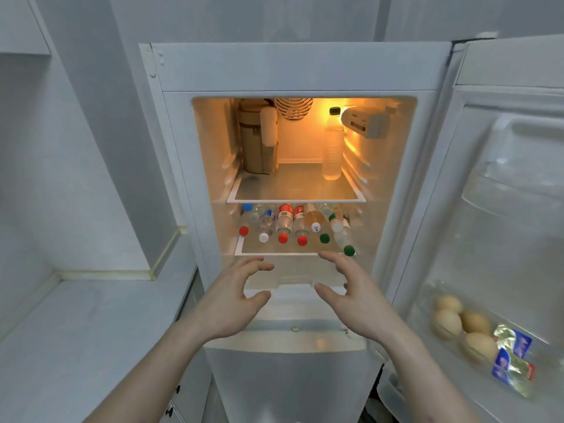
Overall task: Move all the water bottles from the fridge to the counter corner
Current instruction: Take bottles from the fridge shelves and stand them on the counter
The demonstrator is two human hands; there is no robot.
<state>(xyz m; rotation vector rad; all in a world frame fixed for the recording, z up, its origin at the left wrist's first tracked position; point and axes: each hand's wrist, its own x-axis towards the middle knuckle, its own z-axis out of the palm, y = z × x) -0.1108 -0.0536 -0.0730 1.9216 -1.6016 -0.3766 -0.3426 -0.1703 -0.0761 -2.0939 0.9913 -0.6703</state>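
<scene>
A pale grey worktop (91, 325) fills the left side, its back corner edged by a cream strip along the wall. To its right stands a white fridge (302, 68) with its door swung open and its inside lit orange.

On the upper glass shelf (293, 186), one tall beige jug with a white handle (258, 138) stands in the back left corner, and one tall clear plastic water bottle with a dark green cap (332, 145) stands upright near the back right corner.

On the lower glass shelf (274, 250) lie small clear plastic water bottles (283, 222) on their sides, caps toward the front edge. Eight caps can be counted, from left: one blue, one red, one white, two red, one white, two green. More bottles may lie behind; the row is too crowded to tell.

Both hands reach toward the front edge of the lower shelf. The left hand (232, 300) has fingers spread and slightly curved, gripping nothing. The right hand (351, 294) is likewise spread and holds nothing; its fingertips are just below the rightmost green-capped bottle (345, 239), apart from it.

In the clear door rack (457, 346) on the right lie four brown eggs (448, 323) and two foil sachets with blue labels (512, 358)
</scene>
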